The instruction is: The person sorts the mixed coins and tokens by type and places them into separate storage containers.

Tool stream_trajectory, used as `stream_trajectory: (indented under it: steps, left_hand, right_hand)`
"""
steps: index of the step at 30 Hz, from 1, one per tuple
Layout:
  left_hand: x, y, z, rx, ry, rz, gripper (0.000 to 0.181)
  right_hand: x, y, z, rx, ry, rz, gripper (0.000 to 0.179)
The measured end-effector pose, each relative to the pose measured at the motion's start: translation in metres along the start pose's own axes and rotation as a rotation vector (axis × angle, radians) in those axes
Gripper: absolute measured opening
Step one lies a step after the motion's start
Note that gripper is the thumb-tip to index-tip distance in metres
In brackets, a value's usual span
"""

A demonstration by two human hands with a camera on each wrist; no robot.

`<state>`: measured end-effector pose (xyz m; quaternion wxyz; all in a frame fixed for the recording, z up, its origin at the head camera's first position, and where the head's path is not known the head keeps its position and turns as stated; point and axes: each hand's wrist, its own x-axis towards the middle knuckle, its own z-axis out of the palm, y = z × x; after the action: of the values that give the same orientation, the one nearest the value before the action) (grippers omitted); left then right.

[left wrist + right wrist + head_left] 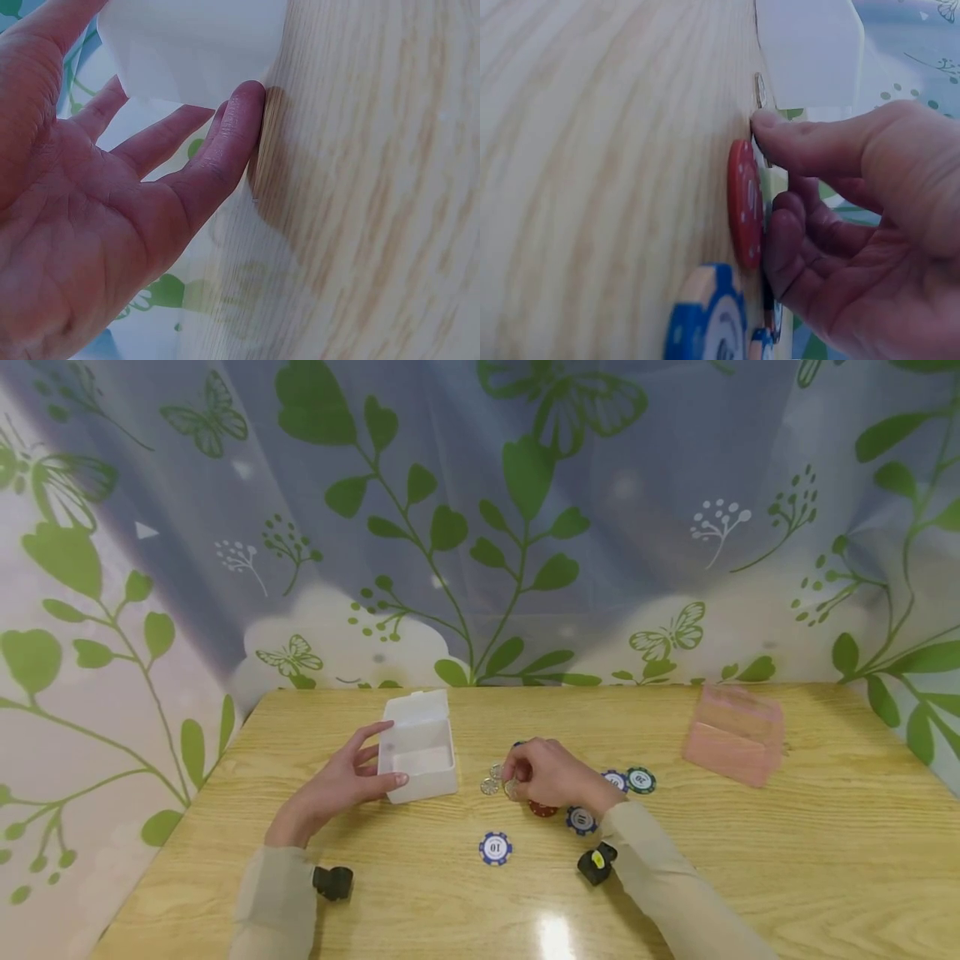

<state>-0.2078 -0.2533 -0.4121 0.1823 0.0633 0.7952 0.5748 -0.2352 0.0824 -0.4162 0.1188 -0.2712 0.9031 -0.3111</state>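
Observation:
A white box (417,781) with its lid (416,706) raised stands on the table, and no contents show in it. My left hand (360,774) holds it at the left side, thumb on the front and index finger near the lid. Several silver coins (490,787) lie right of the box. Over them, my right hand (551,772) pinches a coin (511,789) by the table surface; its fingertips partly hide that coin. Just under this hand is a red poker chip (744,202), close to the curled fingers in the right wrist view.
Blue-and-white chips marked 10, one (496,848) in front and another (581,820) by the right wrist, lie on the wooden table (420,902). A green-rimmed chip (641,780) is farther right. A pink translucent pouch (731,747) lies back right, before a patterned curtain (465,527).

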Motion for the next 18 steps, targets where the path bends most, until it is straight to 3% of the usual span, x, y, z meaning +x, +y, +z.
stream_trajectory:
  steps: [10,18]
  left_hand:
    - [0.0001,0.0003,-0.0004,0.001,-0.001,0.0,0.089]
    - [-0.0005,0.0009,-0.0003,-0.001,-0.003,0.001,0.089]
  right_hand:
    - [-0.0038,0.0063,-0.0014,0.149,0.017,-0.029,0.006]
    - [-0.0048,0.0073,-0.001,0.199,0.021,-0.025,0.005]
